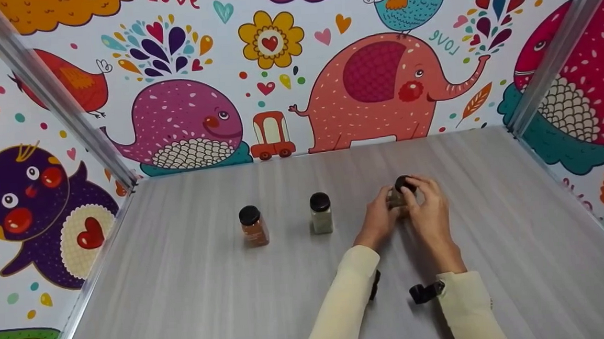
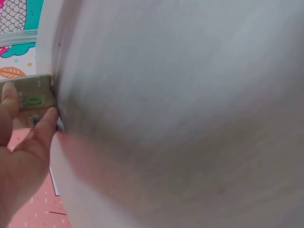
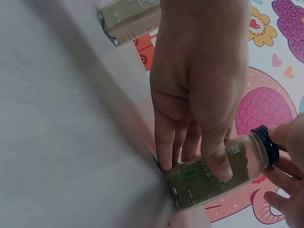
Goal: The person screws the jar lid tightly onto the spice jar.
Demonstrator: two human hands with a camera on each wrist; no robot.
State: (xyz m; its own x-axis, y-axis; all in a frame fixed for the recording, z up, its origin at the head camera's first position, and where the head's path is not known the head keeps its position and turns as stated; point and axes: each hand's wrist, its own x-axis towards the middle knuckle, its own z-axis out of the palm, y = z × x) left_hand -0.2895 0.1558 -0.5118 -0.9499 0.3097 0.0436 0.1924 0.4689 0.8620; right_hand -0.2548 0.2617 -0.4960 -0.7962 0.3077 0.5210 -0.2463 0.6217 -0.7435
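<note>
A square glass spice jar [image 3: 237, 164] of greenish-brown powder stands on the table at the right in the head view. My left hand [image 1: 377, 220] grips its body, thumb on the labelled side and fingers round the other in the right wrist view. My right hand [image 1: 433, 214] pinches the black lid [image 3: 270, 146] from above with thumb and fingers. The lid sits at the jar's mouth. In the left wrist view, the lower part of the jar shows at the left edge, fingertips close to its base.
Left of my hands stands a jar of pale green powder [image 1: 322, 221] with a black lid. Farther left is a jar of orange-brown powder [image 1: 256, 233], also black-lidded. Cartoon-printed walls [image 1: 276, 92] and metal corner posts [image 1: 546, 55] border the grey wood-grain table [image 1: 195, 302].
</note>
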